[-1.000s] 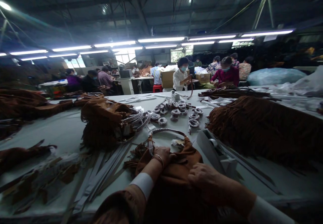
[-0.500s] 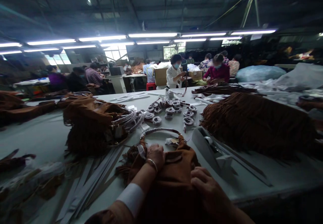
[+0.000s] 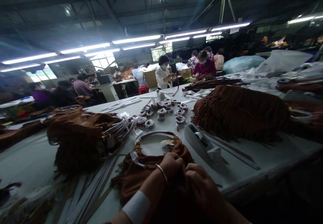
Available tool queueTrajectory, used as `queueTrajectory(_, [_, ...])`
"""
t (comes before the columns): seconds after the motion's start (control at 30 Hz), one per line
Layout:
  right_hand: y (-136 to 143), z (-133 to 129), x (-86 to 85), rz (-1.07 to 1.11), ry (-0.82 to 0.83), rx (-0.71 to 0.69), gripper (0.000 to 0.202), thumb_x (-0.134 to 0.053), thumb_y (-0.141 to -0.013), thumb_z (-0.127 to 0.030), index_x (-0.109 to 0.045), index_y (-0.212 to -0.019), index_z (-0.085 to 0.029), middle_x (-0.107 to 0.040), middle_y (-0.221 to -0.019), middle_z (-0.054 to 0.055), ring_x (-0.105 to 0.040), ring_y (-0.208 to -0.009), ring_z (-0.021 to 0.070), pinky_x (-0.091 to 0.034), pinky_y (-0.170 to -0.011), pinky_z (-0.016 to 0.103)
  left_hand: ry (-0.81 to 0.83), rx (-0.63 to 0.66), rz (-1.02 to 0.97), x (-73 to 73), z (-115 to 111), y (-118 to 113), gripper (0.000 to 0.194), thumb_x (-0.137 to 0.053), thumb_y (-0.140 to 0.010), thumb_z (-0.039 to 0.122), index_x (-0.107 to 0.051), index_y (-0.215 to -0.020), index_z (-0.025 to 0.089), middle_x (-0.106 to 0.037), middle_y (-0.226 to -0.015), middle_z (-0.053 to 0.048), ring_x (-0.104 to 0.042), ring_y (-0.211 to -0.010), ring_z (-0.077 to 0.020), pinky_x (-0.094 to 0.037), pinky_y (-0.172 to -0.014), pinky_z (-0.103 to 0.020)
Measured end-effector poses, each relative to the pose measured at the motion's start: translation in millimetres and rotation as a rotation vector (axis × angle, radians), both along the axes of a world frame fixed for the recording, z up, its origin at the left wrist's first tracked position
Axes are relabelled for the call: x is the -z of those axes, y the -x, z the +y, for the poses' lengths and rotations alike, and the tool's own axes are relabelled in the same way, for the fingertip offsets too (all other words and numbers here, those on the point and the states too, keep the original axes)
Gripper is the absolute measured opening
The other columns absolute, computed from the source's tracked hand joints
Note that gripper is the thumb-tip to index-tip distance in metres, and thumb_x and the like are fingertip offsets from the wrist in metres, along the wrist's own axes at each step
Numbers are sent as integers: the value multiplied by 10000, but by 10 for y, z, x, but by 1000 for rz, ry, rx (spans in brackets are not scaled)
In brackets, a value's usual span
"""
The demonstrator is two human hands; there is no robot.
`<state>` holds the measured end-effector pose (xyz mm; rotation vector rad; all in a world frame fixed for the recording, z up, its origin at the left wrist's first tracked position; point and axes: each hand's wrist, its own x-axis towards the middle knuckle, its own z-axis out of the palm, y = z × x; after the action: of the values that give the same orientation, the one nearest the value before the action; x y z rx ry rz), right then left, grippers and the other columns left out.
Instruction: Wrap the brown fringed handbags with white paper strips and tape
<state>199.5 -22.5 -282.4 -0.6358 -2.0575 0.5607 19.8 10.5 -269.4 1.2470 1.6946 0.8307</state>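
Note:
A brown suede handbag [image 3: 135, 183] lies on the table in front of me, its wrapped handle [image 3: 157, 133] arched away from me. Fringe sticks out at its left side. My left hand [image 3: 173, 165], with a bangle and a white cuff at the wrist, is closed at the bag's right part, fingers pinched on its material. Close beside it, my right hand [image 3: 198, 182] is also closed on the bag's right edge. The exact spot between the fingertips is dark and partly hidden. A tape dispenser [image 3: 202, 143] stands just beyond my right hand.
Stacked brown fringed bags [image 3: 78, 133] lie at left, and a large fringed pile [image 3: 239, 113] at right. Several wrapped strap coils [image 3: 161, 111] sit mid-table. Long flat strips [image 3: 93, 183] lie at left front. Co-workers, one in a white shirt [image 3: 161, 77], sit beyond the table.
My left hand has moved right across the bag, from near the handle's left base to beside my right hand. The right hand stays at the bag's right edge. The view has tilted and turned right.

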Motion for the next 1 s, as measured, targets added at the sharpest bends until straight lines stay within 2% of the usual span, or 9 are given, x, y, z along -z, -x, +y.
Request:
queueTrajectory(0.1, [-63, 30, 72, 24, 493, 197, 264, -461, -970, -405, -654, -965, -224, -725, -940, 87, -685, -888, 239, -545, -796, 338, -5, -21, -149, 54, -57, 43, 265, -670, -728, 403, -638, -675, 146, -542, -594, 22, -448, -549, -109, -363, -559, -253])
queueTrajectory(0.17, [-58, 65, 88, -8, 733, 168, 370, -530, -901, -551, -683, -933, -215, -752, -900, 87, -701, -869, 267, -543, -764, 344, -11, -15, -244, 43, -103, 43, 368, -699, -692, 501, -642, -715, 138, -555, -625, 16, -456, -563, -107, -383, -577, -252])
queueTrajectory(0.3, [32, 119, 1, 67, 974, 28, 529, -635, -762, -695, -718, -890, -188, -776, -919, 101, -712, -939, 304, -545, -794, 361, -30, 3, -381, -8, -182, -19, 528, -750, -618, 633, -634, -745, 134, -540, -635, 23, -440, -567, -95, -375, -582, -242])
queueTrajectory(0.4, [113, 103, -129, 178, 1187, -55, 547, -746, -690, -659, -711, -904, -157, -779, -907, 101, -729, -934, 296, -560, -805, 356, -95, -37, -523, -3, -224, -80, 547, -788, -610, 643, -623, -746, 139, -531, -648, 30, -430, -580, -89, -356, -576, -228])
queueTrajectory(0.5, [189, 48, -253, 341, 1354, -108, 480, -817, -661, -546, -696, -888, -140, -773, -840, 94, -741, -814, 264, -574, -756, 348, -193, -84, -592, 47, -243, -137, 539, -807, -623, 634, -614, -726, 141, -542, -671, 23, -449, -619, -97, -368, -600, -224])
queueTrajectory(0.67, [281, 7, -305, 499, 1462, -145, 266, -799, -629, -342, -667, -766, -156, -722, -668, 41, -701, -643, 211, -540, -617, 301, -244, -47, -535, 135, -283, -192, 540, -725, -709, 675, -619, -736, 147, -547, -675, 16, -476, -640, -118, -398, -638, -242])
queueTrajectory(0.77, [287, 38, -221, 496, 1434, -76, 217, -750, -624, -306, -665, -765, -165, -717, -662, 24, -681, -623, 191, -528, -590, 285, -252, 20, -375, 130, -314, -143, 523, -645, -793, 668, -601, -708, 154, -518, -654, 21, -438, -615, -114, -368, -598, -239])
queueTrajectory(0.9, [258, 78, -135, 427, 1404, -16, 246, -725, -622, -256, -694, -841, -148, -746, -718, 35, -691, -649, 192, -545, -603, 285, -289, 78, 104, -16, -283, 73, 479, -484, -950, 538, -624, -685, 164, -556, -656, -5, -496, -641, -144, -400, -622, -255])
queueTrajectory(1.0, [240, 71, -181, 390, 1396, -54, 313, -756, -621, -268, -708, -907, -151, -777, -831, 65, -731, -760, 236, -576, -676, 312, -337, 101, 581, -130, -212, 276, 341, -499, -973, 444, -725, -1038, 197, -708, -1004, -76, -619, -969, -235, -464, -865, -321])
